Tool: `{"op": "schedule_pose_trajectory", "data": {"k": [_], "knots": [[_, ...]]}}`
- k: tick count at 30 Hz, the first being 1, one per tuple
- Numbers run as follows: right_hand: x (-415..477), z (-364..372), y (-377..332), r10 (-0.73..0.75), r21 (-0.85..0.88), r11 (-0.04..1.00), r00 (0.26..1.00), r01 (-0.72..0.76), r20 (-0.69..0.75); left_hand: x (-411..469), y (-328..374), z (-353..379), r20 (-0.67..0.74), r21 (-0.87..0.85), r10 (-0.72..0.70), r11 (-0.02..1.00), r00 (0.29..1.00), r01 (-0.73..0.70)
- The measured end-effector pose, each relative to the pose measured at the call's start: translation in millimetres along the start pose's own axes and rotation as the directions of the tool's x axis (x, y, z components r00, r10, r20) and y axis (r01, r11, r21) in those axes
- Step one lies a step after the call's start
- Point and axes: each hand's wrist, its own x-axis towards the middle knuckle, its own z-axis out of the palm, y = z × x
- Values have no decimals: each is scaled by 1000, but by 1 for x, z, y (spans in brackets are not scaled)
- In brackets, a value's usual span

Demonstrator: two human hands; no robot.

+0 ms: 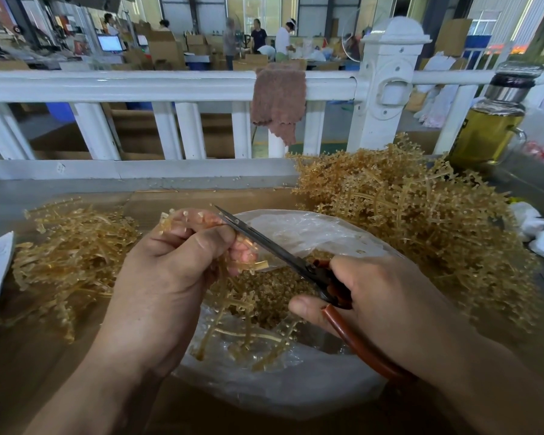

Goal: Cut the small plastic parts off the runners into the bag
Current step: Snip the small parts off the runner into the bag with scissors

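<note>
My left hand (167, 271) grips an amber plastic runner (233, 309) over the clear plastic bag (296, 233); the runner's branches hang down into the bag's mouth. My right hand (387, 306) holds scissors (274, 246) with red-brown handles. Their dark blades are nearly shut and point up-left, touching the runner's top end by my left fingertips. A heap of small amber cut parts (274, 287) lies inside the bag.
A big pile of uncut runners (415, 215) lies at the right, a flatter pile of runners (69, 255) at the left. A white railing (170, 86) with a brown cloth (278, 102) runs behind. A glass bottle (490, 120) stands at the far right.
</note>
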Motion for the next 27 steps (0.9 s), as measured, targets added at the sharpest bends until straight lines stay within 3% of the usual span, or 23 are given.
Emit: {"op": "schedule_pose_trajectory", "data": {"k": [27], "knots": [[3,-4,6,-21,-64,998,999,24,42,1,2,1,-6,-8,-46,999,999,46]]}}
